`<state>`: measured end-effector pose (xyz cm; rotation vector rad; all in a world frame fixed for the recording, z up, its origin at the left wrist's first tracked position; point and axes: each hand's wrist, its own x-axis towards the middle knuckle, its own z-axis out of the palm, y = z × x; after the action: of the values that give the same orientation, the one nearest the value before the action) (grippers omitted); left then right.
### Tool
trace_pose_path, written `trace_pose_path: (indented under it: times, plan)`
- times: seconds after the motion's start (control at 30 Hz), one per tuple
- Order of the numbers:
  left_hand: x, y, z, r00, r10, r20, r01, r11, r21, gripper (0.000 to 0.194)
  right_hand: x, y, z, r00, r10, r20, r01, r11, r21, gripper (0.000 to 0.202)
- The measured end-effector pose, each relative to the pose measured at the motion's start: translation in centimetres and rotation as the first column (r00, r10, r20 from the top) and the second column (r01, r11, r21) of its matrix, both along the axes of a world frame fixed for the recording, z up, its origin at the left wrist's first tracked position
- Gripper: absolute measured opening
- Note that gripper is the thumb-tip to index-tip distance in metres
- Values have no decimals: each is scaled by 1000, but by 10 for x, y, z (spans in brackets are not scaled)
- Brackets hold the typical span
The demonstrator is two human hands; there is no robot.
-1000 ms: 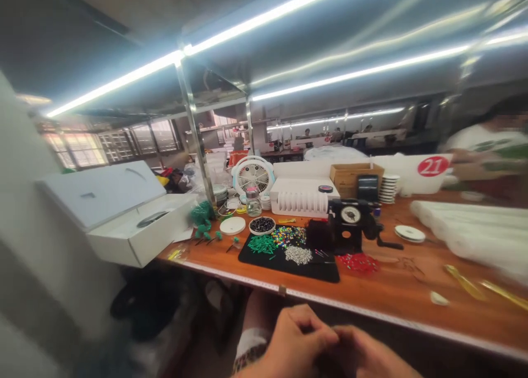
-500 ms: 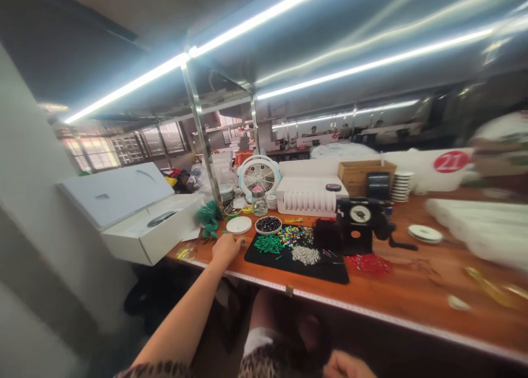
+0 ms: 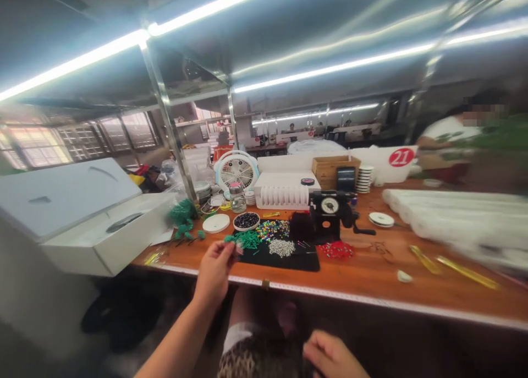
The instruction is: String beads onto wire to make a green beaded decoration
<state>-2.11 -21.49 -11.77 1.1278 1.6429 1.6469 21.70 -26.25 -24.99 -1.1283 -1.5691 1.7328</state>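
Note:
My left hand is raised over the front edge of the bench, thumb and fingers pinched together. A small green clump shows at its fingertips, in front of the pile of green tube-shaped pieces. That pile lies on a black mat with multicoloured beads and silvery pieces. Behind stand a round dish of dark beads and a white disc. Low over my lap, my right hand is curled closed; what lies inside its fingers is hidden.
Green mesh-like material and an open white box are at left. A black hand-cranked device, red pieces and a white spool are to the right. Wrapped white rolls lie near a co-worker.
My left hand has lifted off the bench top toward me, now with the green clump at its fingertips. My right hand has come higher into view. The camera has turned right.

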Motion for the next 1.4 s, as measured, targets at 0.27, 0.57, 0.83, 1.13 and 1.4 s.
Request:
trace_pose_path:
  times: [0.27,0.57,0.83,1.13,1.4]
  plan:
    - [101,-66,-61,502,-323,802,606,794,-60,28,11,10,61,899,-368,-237,400,910,105,42]
    - [113,-68,-72,459,-369,808,627,779,0,32,7,-3,62,860,-318,-399,386,917,102,37]
    - [111,-70,-69,482,-328,812,566,824,-3,31,2,-10,54,905,-271,-327,306,950,58,38]
    - [112,-74,-63,659,-435,614,617,779,-111,38,1,-1,64,912,-216,-349,239,971,24,32]
    - [109,-77,-68,623,-472,624,661,744,-98,35,-1,-9,67,934,-197,-298,256,950,178,32]
